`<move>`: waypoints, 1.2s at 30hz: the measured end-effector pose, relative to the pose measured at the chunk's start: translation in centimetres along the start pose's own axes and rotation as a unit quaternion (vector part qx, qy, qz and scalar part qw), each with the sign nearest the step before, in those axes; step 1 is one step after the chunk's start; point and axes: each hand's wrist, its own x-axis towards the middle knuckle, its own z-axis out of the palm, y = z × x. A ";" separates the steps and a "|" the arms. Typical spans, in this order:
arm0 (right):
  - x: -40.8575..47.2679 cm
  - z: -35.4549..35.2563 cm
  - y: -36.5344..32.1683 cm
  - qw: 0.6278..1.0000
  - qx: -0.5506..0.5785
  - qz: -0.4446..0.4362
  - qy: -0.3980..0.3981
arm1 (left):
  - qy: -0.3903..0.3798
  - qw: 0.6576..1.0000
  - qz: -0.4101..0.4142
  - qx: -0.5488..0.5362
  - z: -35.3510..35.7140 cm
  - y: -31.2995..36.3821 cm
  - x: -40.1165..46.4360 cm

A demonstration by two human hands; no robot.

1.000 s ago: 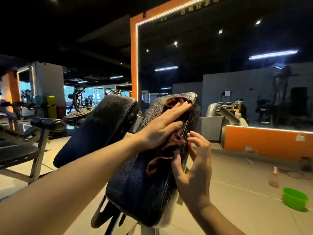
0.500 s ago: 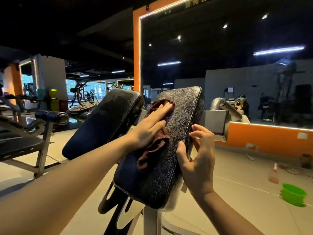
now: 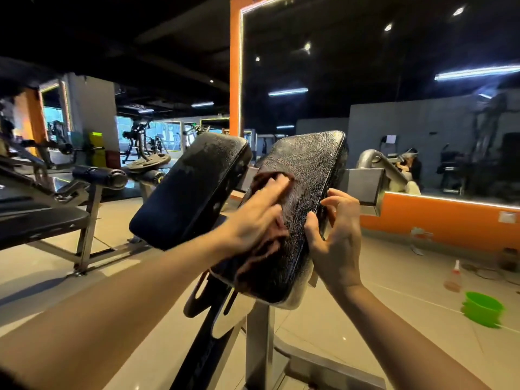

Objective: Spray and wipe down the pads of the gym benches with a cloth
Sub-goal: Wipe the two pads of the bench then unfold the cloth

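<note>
**Wiping the right-hand pad, mid-stroke**

Left hand point(image 3: 257, 218): fingers straight, flat on brown cloth point(image 3: 264, 235), pressing it against tilted black pad point(image 3: 292, 215). Flat palm spreads pressure over more cloth, so wider swath per pass. Cloth bunched along pad's left side, from approx. mid-height down to lower edge; trailing folds hang near bottom corner.

Right hand point(image 3: 334, 235): thumb on pad face, fingers curled round right edge toward the back. Grips pad, prob. to brace it against the push of the wiping hand, since pad sits on a single post point(image 3: 260, 342) and could swing or wobble.

Pad surface cracked, glistening w/ wet sheen, esp. upper right; judged sprayed, wipe part done, upper portion left to cover.

Second pad point(image 3: 194, 190), just beside on left, blotchy w/ pale patches; whether wiped, can't tell.

Spray bottle point(image 3: 453, 277) and green bowl point(image 3: 482, 308) on floor at right, well apart, out of the way but within a few steps for next bench point(image 3: 42, 218).
</note>
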 end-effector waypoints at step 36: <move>-1.7 -0.6 -2.6 0.993 0.023 0.103 -0.050 | 0.001 1.000 0.005 -0.005 0.8 -0.4 -9.8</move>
